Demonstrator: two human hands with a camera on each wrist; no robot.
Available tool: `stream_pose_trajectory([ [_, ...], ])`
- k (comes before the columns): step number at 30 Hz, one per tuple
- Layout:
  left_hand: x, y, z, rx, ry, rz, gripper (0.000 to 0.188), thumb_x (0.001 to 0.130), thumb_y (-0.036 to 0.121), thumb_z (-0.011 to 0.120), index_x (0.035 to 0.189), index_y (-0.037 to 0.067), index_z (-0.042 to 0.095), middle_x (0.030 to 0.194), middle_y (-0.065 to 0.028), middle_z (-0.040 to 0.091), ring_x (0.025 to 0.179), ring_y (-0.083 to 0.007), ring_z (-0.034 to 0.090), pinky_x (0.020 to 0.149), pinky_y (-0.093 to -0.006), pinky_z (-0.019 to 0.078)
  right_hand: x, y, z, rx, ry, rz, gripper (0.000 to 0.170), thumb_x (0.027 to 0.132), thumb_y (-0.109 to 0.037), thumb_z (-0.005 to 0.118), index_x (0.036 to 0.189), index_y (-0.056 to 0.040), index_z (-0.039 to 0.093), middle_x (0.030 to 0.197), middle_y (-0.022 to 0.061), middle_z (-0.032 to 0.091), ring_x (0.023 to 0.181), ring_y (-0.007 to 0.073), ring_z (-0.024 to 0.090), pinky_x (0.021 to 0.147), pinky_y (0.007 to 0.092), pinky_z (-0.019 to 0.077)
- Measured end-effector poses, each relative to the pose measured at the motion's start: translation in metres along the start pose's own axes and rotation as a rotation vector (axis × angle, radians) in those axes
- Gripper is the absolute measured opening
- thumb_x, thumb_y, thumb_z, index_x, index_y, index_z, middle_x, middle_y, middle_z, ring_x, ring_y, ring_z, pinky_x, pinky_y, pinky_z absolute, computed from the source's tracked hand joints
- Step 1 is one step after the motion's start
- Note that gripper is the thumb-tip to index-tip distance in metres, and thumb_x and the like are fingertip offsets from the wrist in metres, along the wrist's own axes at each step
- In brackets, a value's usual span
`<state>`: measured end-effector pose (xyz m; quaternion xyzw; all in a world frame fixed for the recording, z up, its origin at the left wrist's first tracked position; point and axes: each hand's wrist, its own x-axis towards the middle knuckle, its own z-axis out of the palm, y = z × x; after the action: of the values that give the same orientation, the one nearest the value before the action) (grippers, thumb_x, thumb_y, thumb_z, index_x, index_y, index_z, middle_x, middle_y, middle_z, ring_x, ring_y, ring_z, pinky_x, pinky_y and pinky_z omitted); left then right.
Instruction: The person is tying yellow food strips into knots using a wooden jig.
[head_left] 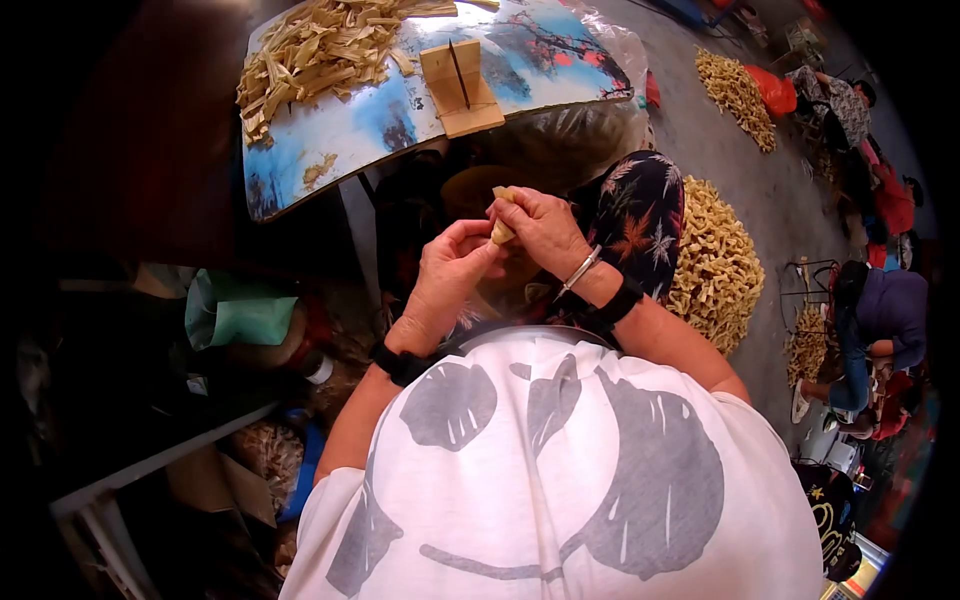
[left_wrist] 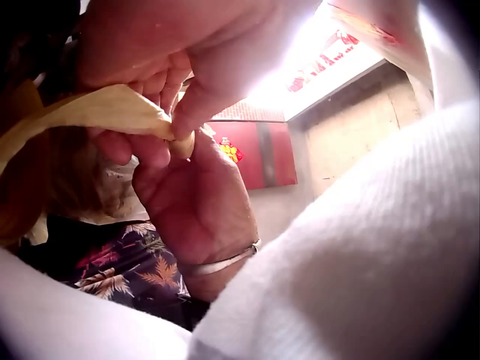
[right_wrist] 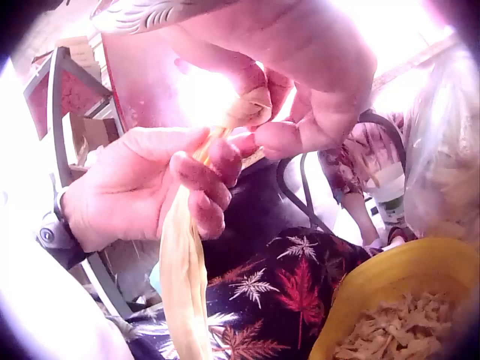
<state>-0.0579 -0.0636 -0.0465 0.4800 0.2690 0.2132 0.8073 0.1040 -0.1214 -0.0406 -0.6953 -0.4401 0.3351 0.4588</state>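
Observation:
A long, limp, pale yellow strip [right_wrist: 184, 277] is worked between both hands above the person's lap. The left hand [head_left: 455, 270] pinches it, and in the right wrist view the long tail hangs down past its curled fingers. The right hand [head_left: 545, 225], with a silver bracelet at its wrist, grips the strip's upper end, where a folded, rounded bend [right_wrist: 253, 109] shows by the fingertips. In the left wrist view the thumbs and fingertips of both hands meet closely at the strip [left_wrist: 112, 112], covering part of it.
Ahead is a painted table [head_left: 350, 150] bearing a heap of pale strips [head_left: 320, 60] and a wooden stand [head_left: 465, 115] with an upright dark blade. A yellow basin [right_wrist: 349, 289] holds short pieces. Knotted pieces pile up [head_left: 715, 265] on the floor at right; people sit beyond.

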Motion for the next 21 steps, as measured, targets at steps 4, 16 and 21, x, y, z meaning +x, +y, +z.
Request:
stream_pose_trajectory([
  [4, 0.002, -0.001, -0.002, 0.042, 0.067, -0.011, 0.019, 0.094, 0.013, 0.064, 0.109, 0.001, 0.061, 0.085, -0.0044, 0.065, 0.066, -0.0101, 0.058, 0.064, -0.0234, 0.0506, -0.009, -0.001, -0.011, 0.261, -0.212, 0.108, 0.025, 0.088, -0.024, 0.072, 0.096, -0.0031, 0.061, 0.081, 0.0025, 0.064, 0.073, 0.0116, 0.061, 0.068, 0.0268, 0.0505],
  [16, 0.005, 0.009, 0.020, 0.038, 0.057, -0.098, 0.017, 0.098, 0.022, 0.060, 0.094, 0.006, 0.064, 0.059, 0.0101, 0.037, 0.049, -0.0006, 0.030, 0.046, -0.0180, 0.0233, -0.012, -0.008, -0.016, 0.594, -0.142, 0.124, 0.012, 0.087, -0.016, 0.070, 0.091, -0.0094, 0.060, 0.074, -0.0068, 0.055, 0.061, 0.0002, 0.044, 0.050, 0.0163, 0.0319],
  [21, 0.005, 0.020, 0.021, 0.229, 0.058, -0.044, 0.020, 0.099, 0.022, 0.059, 0.090, 0.005, 0.065, 0.060, 0.0104, 0.040, 0.050, 0.0002, 0.031, 0.046, -0.0182, 0.0238, -0.002, 0.002, -0.022, 0.653, -0.050, 0.119, 0.010, 0.089, -0.015, 0.070, 0.092, -0.0089, 0.063, 0.073, -0.0068, 0.055, 0.060, 0.0008, 0.045, 0.050, 0.0158, 0.0315],
])
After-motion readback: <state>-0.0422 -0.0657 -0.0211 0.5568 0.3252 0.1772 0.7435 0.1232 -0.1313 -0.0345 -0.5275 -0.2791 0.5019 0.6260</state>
